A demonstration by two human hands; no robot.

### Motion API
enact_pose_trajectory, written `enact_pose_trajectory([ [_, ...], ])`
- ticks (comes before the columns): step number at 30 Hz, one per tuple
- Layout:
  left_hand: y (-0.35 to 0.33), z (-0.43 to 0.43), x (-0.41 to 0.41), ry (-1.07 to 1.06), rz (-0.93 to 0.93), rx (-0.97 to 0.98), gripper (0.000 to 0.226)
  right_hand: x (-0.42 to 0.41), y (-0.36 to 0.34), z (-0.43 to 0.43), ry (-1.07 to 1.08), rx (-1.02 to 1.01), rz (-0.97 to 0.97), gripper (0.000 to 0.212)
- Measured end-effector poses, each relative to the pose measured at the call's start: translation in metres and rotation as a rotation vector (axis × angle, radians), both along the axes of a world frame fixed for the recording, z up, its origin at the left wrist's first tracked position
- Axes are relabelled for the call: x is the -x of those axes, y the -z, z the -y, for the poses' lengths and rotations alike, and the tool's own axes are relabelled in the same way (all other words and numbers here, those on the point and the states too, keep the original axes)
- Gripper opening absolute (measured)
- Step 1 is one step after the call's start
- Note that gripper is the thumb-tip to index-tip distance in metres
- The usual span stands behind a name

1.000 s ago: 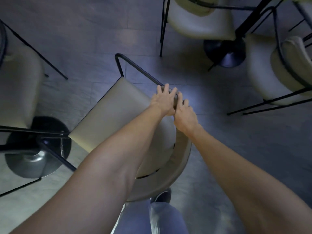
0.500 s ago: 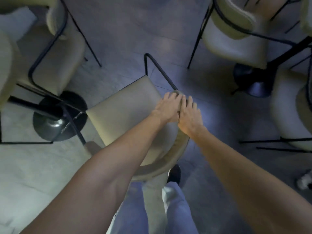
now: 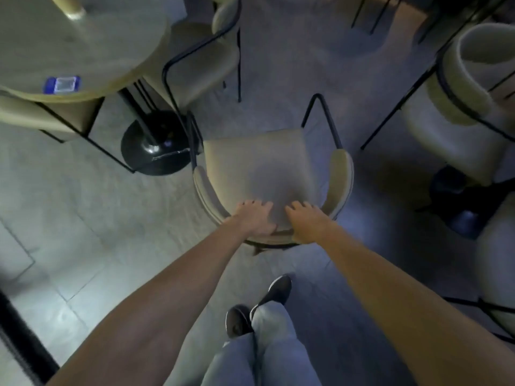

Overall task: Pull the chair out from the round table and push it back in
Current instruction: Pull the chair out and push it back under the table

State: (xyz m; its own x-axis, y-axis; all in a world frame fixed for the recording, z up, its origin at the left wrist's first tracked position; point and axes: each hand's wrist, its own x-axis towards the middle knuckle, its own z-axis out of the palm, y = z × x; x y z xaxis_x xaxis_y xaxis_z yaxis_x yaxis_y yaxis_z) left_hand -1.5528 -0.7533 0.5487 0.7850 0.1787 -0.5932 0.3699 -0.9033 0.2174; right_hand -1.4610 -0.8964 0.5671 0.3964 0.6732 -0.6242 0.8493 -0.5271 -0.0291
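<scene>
A beige cushioned chair (image 3: 259,165) with a black metal frame stands on the floor in the middle of the view, its seat facing away from me. My left hand (image 3: 255,220) and my right hand (image 3: 306,222) both grip the top of its curved backrest, side by side with a small gap between them. The round table (image 3: 92,51) with a pale top is at the upper left, its black pedestal base (image 3: 154,146) just left of the chair's front. The chair's seat stands clear of the tabletop's edge.
Another beige chair (image 3: 206,57) sits tucked at the table's right side. More chairs (image 3: 457,101) and a dark table base (image 3: 459,201) stand at the right. A small blue and white item (image 3: 62,84) lies on the tabletop. My feet (image 3: 259,307) are behind the chair.
The chair has swung round so its back faces me squarely and sits closer to the table's base. My hands have shifted from the armrest rail to the backrest and spread apart.
</scene>
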Motion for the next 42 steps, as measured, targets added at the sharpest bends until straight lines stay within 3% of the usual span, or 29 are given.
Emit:
enact_pose_trajectory([
  [6, 0.013, 0.021, 0.061, 0.14, 0.001, -0.146, 0.073, 0.043, 0.014, 0.021, -0.076, 0.092, 0.067, 0.055],
  [14, 0.018, 0.035, 0.075, -0.013, 0.139, -0.264, 0.038, 0.053, 0.03, 0.013, -0.036, -0.007, 0.153, 0.031],
  [21, 0.019, 0.037, 0.105, -0.017, 0.184, -0.33, 0.033, 0.083, 0.037, 0.008, -0.02, 0.017, 0.132, 0.044],
  [33, 0.022, 0.037, 0.189, -0.197, 0.155, -0.37, 0.032, 0.148, 0.036, -0.009, -0.202, -0.134, 0.097, 0.037],
  [42, 0.024, 0.007, 0.243, -0.337, 0.073, -0.381, 0.037, 0.194, 0.034, -0.062, -0.348, -0.101, 0.079, 0.031],
])
